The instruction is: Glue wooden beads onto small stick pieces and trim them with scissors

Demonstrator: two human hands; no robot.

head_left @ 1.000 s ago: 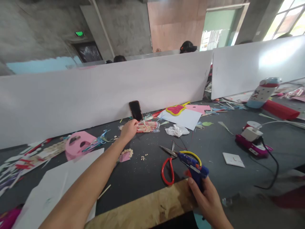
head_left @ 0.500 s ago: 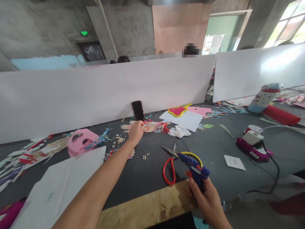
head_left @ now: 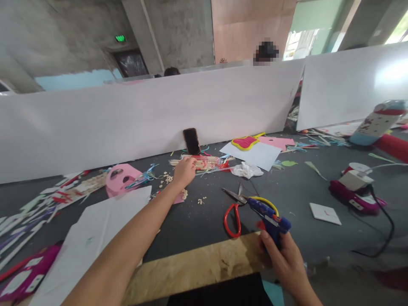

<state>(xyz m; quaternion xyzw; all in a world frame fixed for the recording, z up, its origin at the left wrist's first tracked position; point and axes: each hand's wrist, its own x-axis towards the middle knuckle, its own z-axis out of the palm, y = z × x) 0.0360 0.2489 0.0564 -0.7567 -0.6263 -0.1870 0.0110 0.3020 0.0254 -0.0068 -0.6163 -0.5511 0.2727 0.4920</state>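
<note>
Blue glue gun point(head_left: 267, 214) sits in the right hand point(head_left: 287, 253), whose thumb and fingers are closed round the grip, its nozzle pointing at the open scissors point(head_left: 234, 194) much as it did a second ago; whether nozzle and blades touch, one cannot tell. Left hand point(head_left: 185, 171), fingers bent inward, is at the front of the bundle of thin sticks point(head_left: 207, 162), below the phone point(head_left: 191, 141), and whether it pinches anything is not clear. Compared with the first frame, the red ribbon point(head_left: 224, 165) has come forward from beside the white paper point(head_left: 267, 156) to the bundle's right end, and a clear strip point(head_left: 212, 171) now runs from near the left fingers towards the crumpled tissue point(head_left: 246, 170). The view has also turned, bringing the bottle point(head_left: 376, 125) nearer the right border. At the back, the white panel point(head_left: 143, 114) bounds the dark table point(head_left: 197, 229); along the near edge runs a wooden strip point(head_left: 204, 259), with the right hand over its right end. Bare tabletop lies between the left forearm and the scissors, and more between the glue gun and the white square point(head_left: 325, 213). Clear plastic wraps the sticks; the bottle is capped, its contents hidden
</note>
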